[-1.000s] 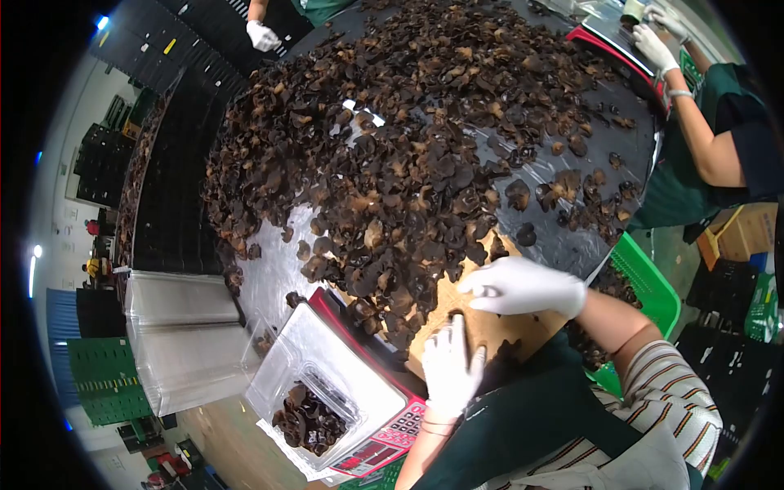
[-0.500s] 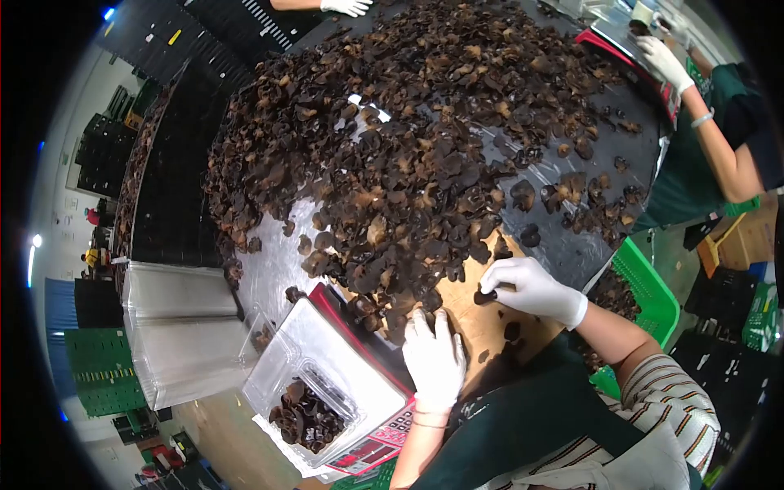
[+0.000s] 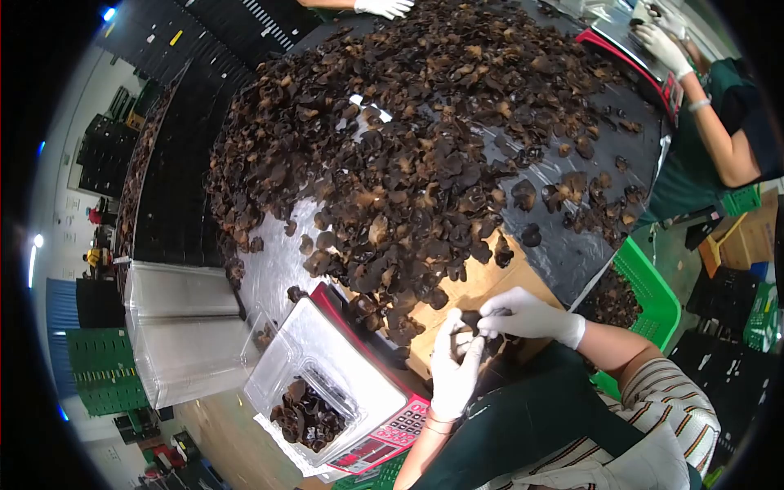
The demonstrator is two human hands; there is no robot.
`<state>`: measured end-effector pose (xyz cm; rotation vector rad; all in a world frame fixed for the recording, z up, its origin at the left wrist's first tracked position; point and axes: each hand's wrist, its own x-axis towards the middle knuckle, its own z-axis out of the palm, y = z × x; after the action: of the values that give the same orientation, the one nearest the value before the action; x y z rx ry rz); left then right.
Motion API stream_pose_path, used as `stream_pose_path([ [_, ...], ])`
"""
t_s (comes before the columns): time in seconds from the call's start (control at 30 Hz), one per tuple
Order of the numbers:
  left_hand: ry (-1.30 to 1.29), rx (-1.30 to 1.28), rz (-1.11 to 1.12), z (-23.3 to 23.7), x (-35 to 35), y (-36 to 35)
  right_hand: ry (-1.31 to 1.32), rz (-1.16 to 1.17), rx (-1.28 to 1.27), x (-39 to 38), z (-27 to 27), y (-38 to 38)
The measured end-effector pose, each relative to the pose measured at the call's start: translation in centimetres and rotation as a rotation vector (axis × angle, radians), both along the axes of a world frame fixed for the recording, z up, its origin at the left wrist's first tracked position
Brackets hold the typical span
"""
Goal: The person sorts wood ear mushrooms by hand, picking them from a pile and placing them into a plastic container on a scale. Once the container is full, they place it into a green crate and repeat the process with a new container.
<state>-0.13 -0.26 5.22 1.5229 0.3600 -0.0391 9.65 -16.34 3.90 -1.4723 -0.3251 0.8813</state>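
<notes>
Both of my hands wear white gloves and meet over the cardboard (image 3: pixel 482 286) at the table's near edge. My left hand (image 3: pixel 456 367) is curled round a dark piece of fungus. Between the two hands sits a dark piece (image 3: pixel 471 321), pinched by the fingers of my right hand (image 3: pixel 527 317). A large heap of dark brown fungus pieces (image 3: pixel 392 163) spreads over the table beyond them. To the left of my hands, a clear plastic box (image 3: pixel 306 400) with fungus pieces in it rests on a red and white scale (image 3: pixel 392 408).
Stacked clear plastic boxes (image 3: pixel 184 327) stand at the left. A green basket (image 3: pixel 653 294) with fungus is at the right. A co-worker's gloved hand (image 3: pixel 663 49) is near another scale (image 3: pixel 629 57) at the upper right; another gloved hand (image 3: pixel 384 7) shows at the top.
My left hand has risen slightly and turned inward, and my right hand has moved down to meet it. The co-worker's hand at the top has shifted right.
</notes>
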Motion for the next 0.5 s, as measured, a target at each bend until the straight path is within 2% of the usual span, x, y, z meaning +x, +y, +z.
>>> stream_pose_path([
  [0.07,0.018,0.057,0.069,-0.3,-0.3,0.0,-0.205,-0.033,-0.012,0.2,-0.3,1.1],
  [0.17,0.082,0.092,0.008,-1.4,-1.7,0.8,-0.677,-0.14,-0.078,1.7,-1.5,3.4],
  [0.2,0.151,0.112,-0.011,-0.9,-1.9,0.6,-0.728,-0.092,-0.192,1.7,-1.3,4.1],
  [0.23,0.18,0.166,-0.096,-1.4,-2.2,0.8,-0.937,-0.119,-0.234,1.7,-1.3,4.9],
  [0.3,0.02,0.276,-0.17,-1.5,-2.2,0.8,-1.356,-0.177,-0.318,1.9,-2.2,6.5],
  [0.33,-0.006,0.285,-0.16,-1.3,-2.3,0.8,-1.264,-0.095,-0.366,1.8,-2.8,6.9],
  [0.43,-0.088,0.28,-0.12,-0.7,-2.4,0.8,-1.017,-0.083,-0.194,2.3,-3.5,5.8],
  [0.5,-0.151,0.242,-0.093,-0.9,-2.6,0.9,-0.897,0.207,-0.285,3.0,-2.6,3.7],
])
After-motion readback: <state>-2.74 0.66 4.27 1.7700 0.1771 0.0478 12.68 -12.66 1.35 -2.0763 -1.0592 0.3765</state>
